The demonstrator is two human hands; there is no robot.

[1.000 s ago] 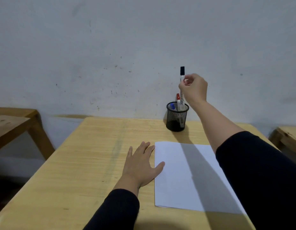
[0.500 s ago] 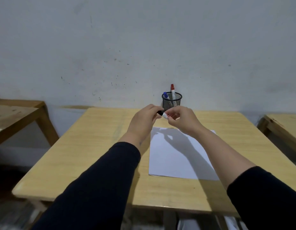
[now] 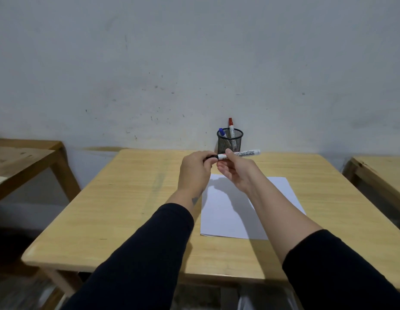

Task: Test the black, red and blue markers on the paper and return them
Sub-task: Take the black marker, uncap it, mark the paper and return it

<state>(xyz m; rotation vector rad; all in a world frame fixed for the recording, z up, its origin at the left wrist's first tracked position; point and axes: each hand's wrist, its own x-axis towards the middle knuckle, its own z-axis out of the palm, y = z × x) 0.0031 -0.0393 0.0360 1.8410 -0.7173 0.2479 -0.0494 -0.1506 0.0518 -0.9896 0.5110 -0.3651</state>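
I hold the black marker (image 3: 243,153) level above the far end of the white paper (image 3: 230,218). My right hand (image 3: 236,172) grips its white barrel from below. My left hand (image 3: 195,170) pinches the black cap end at the marker's left. Whether the cap is on or off the barrel, I cannot tell. The red marker (image 3: 231,127) and the blue marker (image 3: 222,132) stand in the black mesh cup (image 3: 229,142) at the table's far edge, just behind my hands.
The wooden table (image 3: 127,198) stands against a grey wall. Another wooden table (image 3: 22,157) is at the left and a third (image 3: 382,173) at the right, each across a gap.
My right hand brought the black marker from above the cup down toward me. My left hand rose off the table and took the cap end. The marker now lies level between both hands.
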